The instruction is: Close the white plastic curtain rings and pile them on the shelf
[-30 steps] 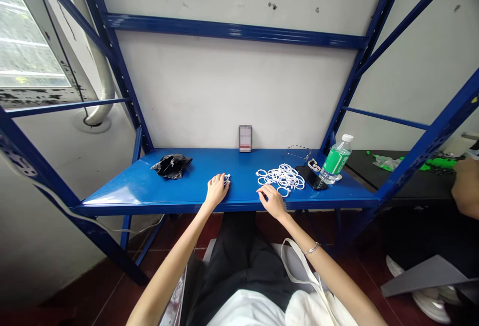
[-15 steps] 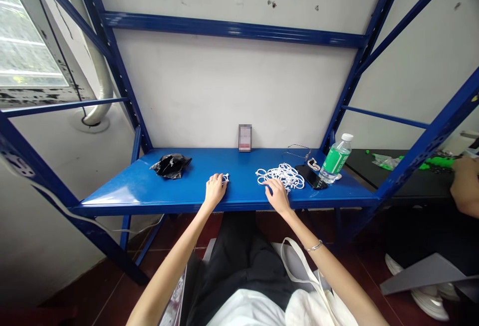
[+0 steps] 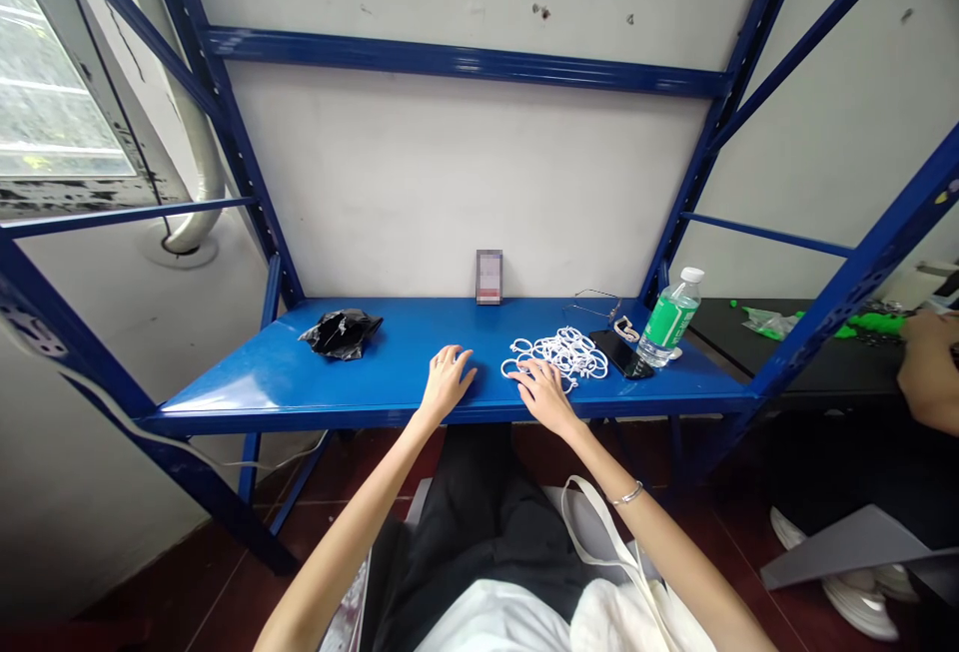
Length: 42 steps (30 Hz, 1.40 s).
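Observation:
My left hand [image 3: 448, 384] lies palm down on the blue table [image 3: 405, 327], its fingers stretched and the thumb held apart; nothing shows in it. Whatever may lie beneath that palm is hidden. At the near left edge of a tangled heap of white cord loops [image 3: 573, 350] is my right hand [image 3: 545, 394]. Its fingers are spread and touch the loops, and one loop sticks out to the left by the fingertips. Whether the fingertips pinch any cord is too small to make out.
A crumpled black plastic bag [image 3: 343, 333] lies on the left. A phone [image 3: 489, 278] stands against the wall. Right of the cords are glasses [image 3: 599, 305], a black phone [image 3: 621, 353] and a water bottle [image 3: 669, 321]. Another person's hand [image 3: 929, 347] works at the black table.
My left hand has shifted slightly right and its fingers have spread; the small white piece by its fingers no longer shows. My right hand has moved left, with a loop drawn out that way.

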Motion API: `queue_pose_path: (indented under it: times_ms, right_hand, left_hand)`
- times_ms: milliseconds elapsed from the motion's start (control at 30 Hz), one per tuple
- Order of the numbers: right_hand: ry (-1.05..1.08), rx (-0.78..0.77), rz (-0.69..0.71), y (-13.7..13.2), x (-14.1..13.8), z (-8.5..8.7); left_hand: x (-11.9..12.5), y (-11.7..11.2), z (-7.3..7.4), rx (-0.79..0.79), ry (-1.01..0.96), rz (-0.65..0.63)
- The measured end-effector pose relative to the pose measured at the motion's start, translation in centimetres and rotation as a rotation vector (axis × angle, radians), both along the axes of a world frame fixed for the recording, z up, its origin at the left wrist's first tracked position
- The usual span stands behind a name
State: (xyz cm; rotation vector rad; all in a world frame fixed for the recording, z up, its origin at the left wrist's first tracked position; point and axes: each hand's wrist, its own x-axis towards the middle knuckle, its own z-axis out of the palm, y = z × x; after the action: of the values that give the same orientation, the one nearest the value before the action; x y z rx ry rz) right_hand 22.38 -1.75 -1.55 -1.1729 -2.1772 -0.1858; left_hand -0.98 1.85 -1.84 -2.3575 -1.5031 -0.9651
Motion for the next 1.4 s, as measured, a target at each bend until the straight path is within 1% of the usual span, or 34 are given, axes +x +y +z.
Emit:
queue_pose_path:
  times_ms: [100, 133, 200, 267, 367, 567, 700, 867, 967, 1100, 1167, 1267, 1400]
  right_hand:
    - [0.008, -0.030, 0.067, -0.4, -0.2, 0.3]
    - [0.009, -0.040, 0.087, -0.4, -0.3, 0.3]
    - [0.008, -0.061, 0.118, -0.5, -0.4, 0.3]
    - [0.005, -0.075, 0.144, -0.5, -0.5, 0.3]
    - [0.005, -0.072, 0.165, -0.6, -0.5, 0.3]
    - [0.019, -0.064, 0.148, -0.7, -0.6, 0.3]
    - [0.083, -0.077, 0.134, -0.4, -0.6, 0.2]
    - [0.187, -0.098, 0.145, -0.1, -0.4, -0.1]
    - [0.221, -0.087, 0.119, 0.2, -0.4, -0.4]
    - [0.271, -0.040, 0.048, 0.5, -0.5, -0.7]
    - [0.283, -0.017, 0.025, 0.5, -0.6, -0.7]
    - [0.276, -0.003, 0.029, 0.2, -0.7, -0.4]
    - [0.272, 0.001, 0.118, -0.3, -0.7, 0.1]
  left_hand:
    - [1.4, -0.5, -0.2, -0.035, 0.010, -0.197]
    - [1.8, -0.6, -0.4, -0.043, 0.015, -0.243]
    - [2.4, -0.8, -0.7, -0.053, 0.016, -0.288]
    - [2.6, -0.9, -0.9, -0.060, 0.001, -0.302]
    - [2.5, -1.0, -0.8, -0.077, -0.045, -0.320]
    - [2.4, -1.3, -0.3, -0.109, -0.090, -0.339]
    - [2.4, -1.4, -0.1, -0.104, -0.101, -0.361]
    - [2.3, -1.3, 0.0, -0.111, -0.091, -0.360]
    - [2.3, -1.3, 0.0, -0.105, -0.104, -0.373]
    - [2.3, -1.4, 0.1, -0.107, -0.126, -0.416]
    - [2.3, -1.5, 0.3, -0.133, -0.154, -0.443]
    - [2.4, -1.8, 0.9, -0.204, -0.251, -0.460]
    - [2.7, -2.3, 1.8, -0.325, -0.368, -0.480]
